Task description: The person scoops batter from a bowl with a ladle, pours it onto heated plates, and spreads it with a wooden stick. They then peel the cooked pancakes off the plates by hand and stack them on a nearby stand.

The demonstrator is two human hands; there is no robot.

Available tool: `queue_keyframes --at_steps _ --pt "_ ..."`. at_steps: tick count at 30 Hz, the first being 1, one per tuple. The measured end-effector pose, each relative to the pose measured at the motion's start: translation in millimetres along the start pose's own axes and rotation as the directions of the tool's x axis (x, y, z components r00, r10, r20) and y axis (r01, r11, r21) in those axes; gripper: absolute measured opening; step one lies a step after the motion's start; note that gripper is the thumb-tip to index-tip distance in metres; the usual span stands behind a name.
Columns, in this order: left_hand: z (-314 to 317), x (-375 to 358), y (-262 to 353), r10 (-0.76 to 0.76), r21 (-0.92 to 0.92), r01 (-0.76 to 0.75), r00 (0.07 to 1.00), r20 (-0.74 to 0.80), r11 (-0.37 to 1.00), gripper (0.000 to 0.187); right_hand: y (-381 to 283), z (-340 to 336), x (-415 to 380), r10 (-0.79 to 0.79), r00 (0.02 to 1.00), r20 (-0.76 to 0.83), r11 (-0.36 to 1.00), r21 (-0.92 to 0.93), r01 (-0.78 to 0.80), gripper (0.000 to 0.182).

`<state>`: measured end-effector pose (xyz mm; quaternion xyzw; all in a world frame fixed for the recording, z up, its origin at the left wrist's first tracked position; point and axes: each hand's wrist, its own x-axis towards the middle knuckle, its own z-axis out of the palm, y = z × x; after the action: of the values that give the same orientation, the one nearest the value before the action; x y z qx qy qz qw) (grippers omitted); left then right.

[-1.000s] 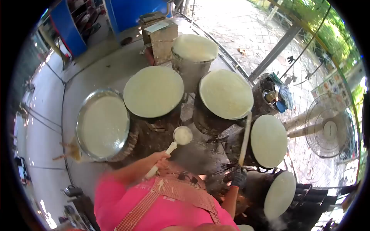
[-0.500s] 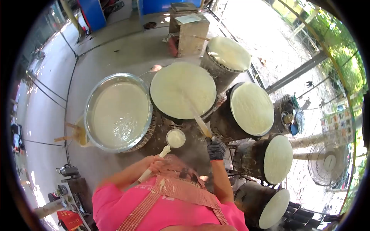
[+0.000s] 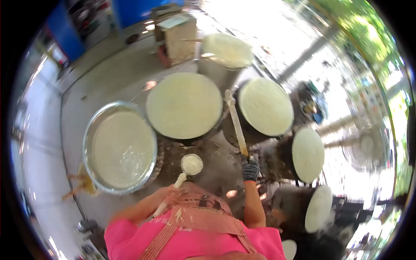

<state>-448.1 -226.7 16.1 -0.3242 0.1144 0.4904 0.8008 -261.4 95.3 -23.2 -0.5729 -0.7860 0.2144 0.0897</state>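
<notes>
My left hand (image 3: 172, 197) is closed round a pale stick (image 3: 161, 209) whose upper end is coated in thick batter. That end is beside a small round bowl (image 3: 183, 166) of whitish paste. My right hand (image 3: 250, 170), in a dark striped knit glove, grips a long flat wooden spatula (image 3: 236, 123) that points away from me, its tip smeared with white. The spatula lies between two round griddles, each covered with a pale round sheet: the large sheet (image 3: 184, 106) in the middle and another sheet (image 3: 266, 106) on the right. Neither sheet is visibly touched by it.
A wide metal basin (image 3: 87, 143) of pale liquid batter stands at left. More round sheets on drum-like stoves lie at the far sheet (image 3: 227, 50), right sheet (image 3: 308, 154) and lower right sheet (image 3: 318, 209). A box-like stand (image 3: 181, 43) is at the back, and a fan (image 3: 368, 149) at right.
My right hand has lifted the spatula off the middle sheet and swung it right. My view has turned rightward. My left hand still holds the stick near the small bowl.
</notes>
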Motion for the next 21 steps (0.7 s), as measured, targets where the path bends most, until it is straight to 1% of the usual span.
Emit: queue_keyframes --at_steps 1,2,5,6,7,9,10,11,12,15,16,19,20,21 --pt "5 4 6 -0.033 0.01 0.033 0.999 -0.018 0.999 0.021 25 -4 -6 0.106 0.994 -0.019 0.99 0.093 -0.104 0.033" --pt "11 10 11 -0.07 0.021 0.071 0.997 -0.037 0.997 0.02 58 0 -10 0.042 0.985 -0.17 0.988 0.155 -0.015 0.029" --pt "30 31 24 -0.152 0.055 0.157 0.985 -0.085 0.986 0.02 116 -31 -40 0.221 0.95 -0.22 0.954 0.253 -0.164 0.034" --pt "36 38 24 -0.172 0.069 0.179 0.98 -0.097 0.981 0.019 139 -38 -49 0.262 0.929 -0.262 0.961 0.164 -0.224 0.035" --pt "42 46 23 -0.186 0.075 0.194 0.977 -0.102 0.978 0.019 162 -42 -53 0.415 0.88 -0.229 0.902 0.227 -0.366 0.035" --pt "52 64 17 -0.211 0.085 0.22 0.972 -0.105 0.972 0.019 188 -61 -58 0.508 0.822 -0.259 0.855 0.272 -0.442 0.036" --pt "57 73 15 -0.216 0.088 0.226 0.971 -0.104 0.97 0.018 198 -67 -56 0.516 0.813 -0.272 0.852 0.268 -0.451 0.034" --pt "59 82 11 -0.226 0.079 0.234 0.969 -0.098 0.969 0.018 194 -84 -56 0.52 0.807 -0.281 0.85 0.264 -0.456 0.031" --pt "63 92 6 -0.227 0.074 0.234 0.97 -0.091 0.969 0.018 197 -95 -53 0.52 0.805 -0.286 0.851 0.257 -0.459 0.029" --pt "71 123 -16 -0.231 0.016 0.231 0.972 -0.042 0.973 0.017 229 -88 -34 0.332 0.846 -0.418 0.929 -0.009 -0.369 0.032" --pt "74 132 -23 -0.222 -0.007 0.221 0.975 -0.024 0.975 0.017 240 -88 -32 0.295 0.889 -0.352 0.907 -0.19 -0.376 0.036" --pt "82 150 -41 -0.195 -0.072 0.198 0.98 0.046 0.978 0.016 238 -100 -34 0.022 0.958 -0.285 0.956 -0.275 -0.104 0.038" --pt "86 153 -46 -0.196 -0.066 0.202 0.976 0.092 0.977 0.013 225 -114 -37 0.141 0.986 -0.084 0.901 -0.402 -0.163 0.04" --pt "83 153 -47 -0.194 -0.08 0.201 0.977 0.086 0.976 0.013 217 -120 -37 0.081 0.996 -0.026 0.924 -0.374 -0.085 0.043"
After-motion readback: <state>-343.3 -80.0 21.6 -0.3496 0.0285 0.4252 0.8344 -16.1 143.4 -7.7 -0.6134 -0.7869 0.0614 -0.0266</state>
